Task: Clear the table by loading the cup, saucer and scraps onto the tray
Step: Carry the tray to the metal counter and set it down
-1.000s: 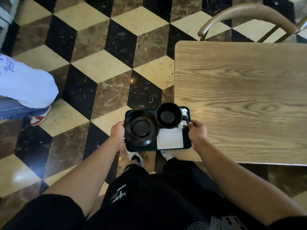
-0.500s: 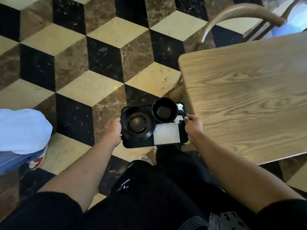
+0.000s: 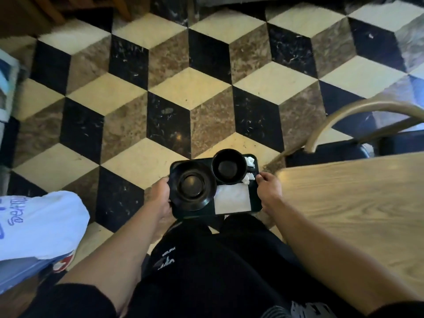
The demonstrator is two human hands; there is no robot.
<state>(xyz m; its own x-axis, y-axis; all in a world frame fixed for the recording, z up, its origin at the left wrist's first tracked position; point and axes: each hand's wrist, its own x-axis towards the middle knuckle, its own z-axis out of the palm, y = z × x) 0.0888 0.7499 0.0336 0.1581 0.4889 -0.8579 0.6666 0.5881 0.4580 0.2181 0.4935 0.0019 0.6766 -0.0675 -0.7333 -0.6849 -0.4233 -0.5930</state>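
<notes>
I hold a dark green tray [image 3: 256, 203] level in front of me, over the floor and left of the table. My left hand [image 3: 160, 193] grips its left edge and my right hand [image 3: 268, 190] grips its right edge. On the tray a black saucer [image 3: 191, 185] lies at the left, and a black cup [image 3: 229, 166] stands upright beside it at the back. A flat white napkin [image 3: 232, 199] lies at the front right. Crumpled white scraps [image 3: 249, 168] sit behind it, next to the cup.
The wooden table [image 3: 358, 203] stands to my right, its corner close to my right hand. A curved wooden chair [image 3: 344, 115] with a dark seat stands behind the table. Another person in a white shirt [image 3: 39, 221] is at my left. Patterned tiles [image 3: 183, 88] spread ahead.
The view has swung left, so the table has slid to the right edge of the picture. The tray now hangs over the floor, off the table corner. Both hands keep their grip.
</notes>
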